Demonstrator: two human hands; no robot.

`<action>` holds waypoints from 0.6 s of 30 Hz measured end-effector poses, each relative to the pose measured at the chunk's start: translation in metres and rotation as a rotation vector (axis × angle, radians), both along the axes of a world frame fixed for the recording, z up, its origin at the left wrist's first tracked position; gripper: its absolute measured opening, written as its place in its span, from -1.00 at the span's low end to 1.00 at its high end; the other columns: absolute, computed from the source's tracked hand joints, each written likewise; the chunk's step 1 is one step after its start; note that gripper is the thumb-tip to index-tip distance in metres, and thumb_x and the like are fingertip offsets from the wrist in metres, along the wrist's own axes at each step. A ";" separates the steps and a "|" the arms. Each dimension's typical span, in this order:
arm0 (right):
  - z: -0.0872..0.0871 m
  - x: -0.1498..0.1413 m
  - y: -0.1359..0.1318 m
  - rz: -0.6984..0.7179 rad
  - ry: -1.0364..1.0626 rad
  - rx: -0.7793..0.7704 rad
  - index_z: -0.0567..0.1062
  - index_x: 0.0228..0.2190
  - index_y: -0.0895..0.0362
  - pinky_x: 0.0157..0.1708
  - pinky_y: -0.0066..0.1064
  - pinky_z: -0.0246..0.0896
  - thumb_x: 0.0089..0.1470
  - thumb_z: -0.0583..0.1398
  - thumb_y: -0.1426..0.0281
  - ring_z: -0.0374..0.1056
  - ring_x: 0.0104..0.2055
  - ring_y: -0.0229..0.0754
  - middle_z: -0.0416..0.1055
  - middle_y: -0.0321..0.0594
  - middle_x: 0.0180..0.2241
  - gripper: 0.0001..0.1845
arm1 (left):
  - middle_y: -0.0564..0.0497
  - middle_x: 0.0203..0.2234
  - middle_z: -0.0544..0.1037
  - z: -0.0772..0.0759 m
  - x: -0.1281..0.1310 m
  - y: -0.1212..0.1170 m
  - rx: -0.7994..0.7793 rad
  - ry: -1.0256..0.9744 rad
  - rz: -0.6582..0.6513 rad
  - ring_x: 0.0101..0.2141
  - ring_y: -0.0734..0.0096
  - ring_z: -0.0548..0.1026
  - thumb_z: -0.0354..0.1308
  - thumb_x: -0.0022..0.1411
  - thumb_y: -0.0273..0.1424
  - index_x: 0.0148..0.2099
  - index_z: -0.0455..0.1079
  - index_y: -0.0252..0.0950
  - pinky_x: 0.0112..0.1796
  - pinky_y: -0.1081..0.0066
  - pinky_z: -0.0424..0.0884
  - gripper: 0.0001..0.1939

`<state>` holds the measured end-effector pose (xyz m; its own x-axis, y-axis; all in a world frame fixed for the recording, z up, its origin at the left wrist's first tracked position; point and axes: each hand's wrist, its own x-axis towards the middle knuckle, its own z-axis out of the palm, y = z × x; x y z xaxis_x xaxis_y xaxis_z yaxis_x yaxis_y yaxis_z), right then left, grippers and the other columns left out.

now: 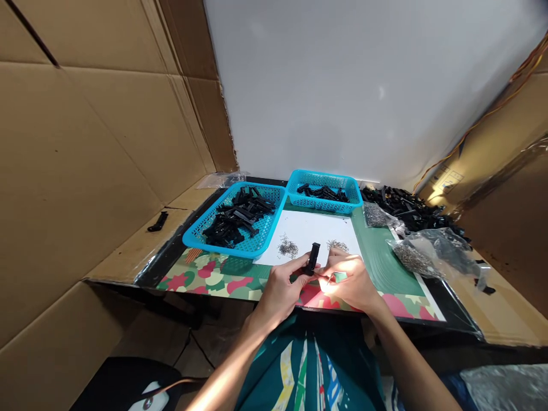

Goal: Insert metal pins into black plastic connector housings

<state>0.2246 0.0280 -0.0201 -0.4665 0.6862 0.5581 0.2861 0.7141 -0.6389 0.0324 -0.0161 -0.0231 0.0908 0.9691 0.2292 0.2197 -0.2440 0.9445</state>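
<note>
My left hand (280, 285) is closed around a narrow black plastic part (314, 258), which stands nearly upright between thumb and fingers. My right hand (351, 281) is closed in a pinch right beside the lower end of that part. Something thin and light shows at its fingertips, too small to name. Just beyond the hands, a white sheet (317, 224) carries two loose piles of tiny metal pieces, a dark pile (288, 247) on the left and a lighter pile (337, 245) on the right, partly hidden by my right hand.
Two blue baskets, one nearer (261, 251) and one farther (362, 200), hold black plastic parts. At right lie a heap of black parts (411, 208) and clear bags (413, 258) of small metal pieces. A single black part (158, 221) rests on cardboard at left. Cardboard walls (107, 125) flank the table.
</note>
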 end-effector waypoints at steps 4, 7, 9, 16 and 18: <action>0.000 0.000 0.001 -0.001 0.038 0.017 0.50 -0.60 0.07 -0.38 -0.28 0.34 0.06 0.29 0.53 0.33 -0.44 -0.14 0.44 -0.28 -0.61 -0.76 | 0.01 0.02 0.73 -0.001 -0.001 0.001 0.008 -0.001 -0.007 0.02 0.18 0.68 0.20 0.32 -0.58 0.22 0.61 -0.20 0.04 0.36 0.58 -0.52; 0.003 0.001 0.001 0.020 0.056 0.025 0.49 -0.61 0.06 -0.39 -0.29 0.30 0.04 0.24 0.56 0.31 -0.45 -0.15 0.44 -0.28 -0.61 -0.75 | 0.01 0.05 0.72 -0.002 -0.002 0.002 -0.001 -0.009 -0.029 0.02 0.18 0.68 0.20 0.31 -0.59 0.24 0.59 -0.18 0.07 0.33 0.58 -0.50; 0.004 0.001 0.000 0.036 0.068 0.025 0.49 -0.61 0.07 -0.39 -0.30 0.29 0.01 0.23 0.58 0.33 -0.43 -0.15 0.46 -0.28 -0.59 -0.76 | 0.00 0.08 0.71 -0.002 -0.003 0.002 -0.009 -0.020 -0.043 0.05 0.16 0.67 0.23 0.31 -0.56 0.25 0.58 -0.17 0.09 0.31 0.57 -0.50; 0.002 0.001 -0.001 0.074 0.098 0.008 0.55 -0.58 0.08 -0.30 -0.28 0.35 0.01 0.24 0.61 0.42 -0.37 -0.13 0.54 -0.25 -0.52 -0.76 | -0.03 0.08 0.71 -0.004 -0.004 0.003 -0.060 -0.085 -0.094 0.03 0.13 0.70 0.23 0.33 -0.52 0.23 0.60 -0.22 0.09 0.25 0.61 -0.55; 0.003 0.001 -0.002 0.074 0.099 0.009 0.54 -0.58 0.08 -0.33 -0.30 0.32 0.01 0.23 0.61 0.39 -0.39 -0.14 0.52 -0.26 -0.55 -0.75 | -0.04 0.06 0.71 -0.002 -0.004 0.003 -0.075 -0.102 -0.106 0.01 0.13 0.71 0.22 0.34 -0.50 0.23 0.60 -0.24 0.08 0.24 0.62 -0.56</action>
